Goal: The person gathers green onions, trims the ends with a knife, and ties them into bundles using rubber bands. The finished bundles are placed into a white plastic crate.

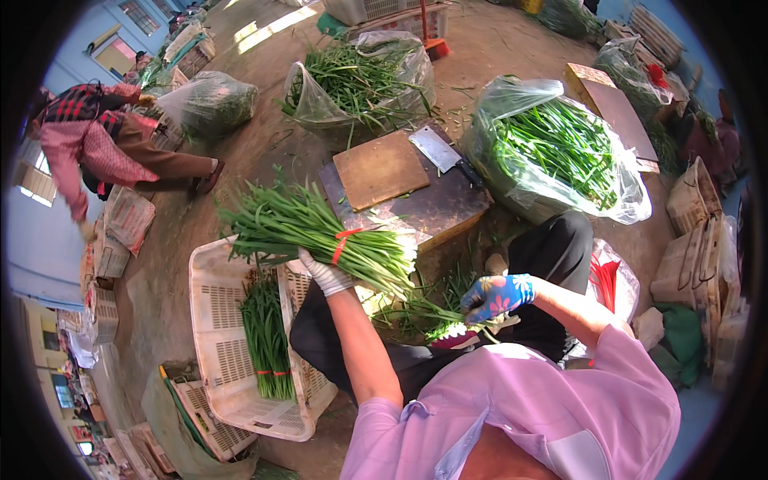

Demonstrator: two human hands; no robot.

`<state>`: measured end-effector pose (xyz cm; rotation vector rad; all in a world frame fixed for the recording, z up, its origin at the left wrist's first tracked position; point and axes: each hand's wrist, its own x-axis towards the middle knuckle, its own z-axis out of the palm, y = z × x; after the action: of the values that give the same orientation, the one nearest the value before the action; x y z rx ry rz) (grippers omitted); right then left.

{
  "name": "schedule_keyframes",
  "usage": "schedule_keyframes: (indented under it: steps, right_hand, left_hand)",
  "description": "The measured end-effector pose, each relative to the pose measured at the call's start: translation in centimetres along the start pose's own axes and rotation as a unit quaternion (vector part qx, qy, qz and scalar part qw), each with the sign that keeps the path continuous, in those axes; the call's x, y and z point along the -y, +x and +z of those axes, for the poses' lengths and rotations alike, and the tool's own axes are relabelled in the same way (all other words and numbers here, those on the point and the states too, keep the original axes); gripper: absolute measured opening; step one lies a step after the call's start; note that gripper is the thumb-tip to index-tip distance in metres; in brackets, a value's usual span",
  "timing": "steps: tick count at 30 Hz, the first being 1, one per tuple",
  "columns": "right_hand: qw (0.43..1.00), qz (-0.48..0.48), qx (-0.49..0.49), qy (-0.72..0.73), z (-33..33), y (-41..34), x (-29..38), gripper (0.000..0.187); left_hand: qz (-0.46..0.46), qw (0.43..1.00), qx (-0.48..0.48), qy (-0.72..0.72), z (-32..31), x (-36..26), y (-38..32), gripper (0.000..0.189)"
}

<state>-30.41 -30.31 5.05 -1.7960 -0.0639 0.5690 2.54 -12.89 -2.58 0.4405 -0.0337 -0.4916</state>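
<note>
My left hand [324,273], in a white glove, holds up a thick bundle of green leafy stalks [312,231], tied with a red band [343,246]. My right hand [495,297], in a blue floral glove, is closed on a few loose green stalks [441,313] over my lap. To the left, a white plastic crate [219,354] contains banded bundles [267,336]. Ahead, a low block [447,210] carries a wooden board [381,168] and a cleaver [435,150]. Red ties [606,279] lie on plastic at my right.
Open plastic bags of greens stand ahead [360,84] and ahead right [558,150]. A person [102,132] bends over at the left, near a full plastic bag [210,105]. Several crates line the right wall, and a broom [435,48] stands at the back.
</note>
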Motion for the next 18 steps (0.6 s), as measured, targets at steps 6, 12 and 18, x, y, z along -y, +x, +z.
schedule_keyframes:
  steps: [6, 12, 18]
  right_hand:
    - [0.902, 0.178, -0.043, -0.391, -1.7, 2.9, -1.9, 0.026]
    - [0.883, -0.140, -0.358, -0.269, -1.8, 11.7, 6.3, 0.031]
    - [0.833, -0.126, -0.371, -0.391, -2.6, 15.9, 8.3, 0.022]
  left_hand:
    - [0.042, 0.998, 0.037, 0.028, -0.4, -2.9, 1.8, 0.055]
    - [-0.004, 0.997, 0.070, 0.011, 1.0, -0.7, 1.1, 0.055]
    - [-0.043, 0.998, 0.040, 0.015, 1.3, 0.7, 0.3, 0.048]
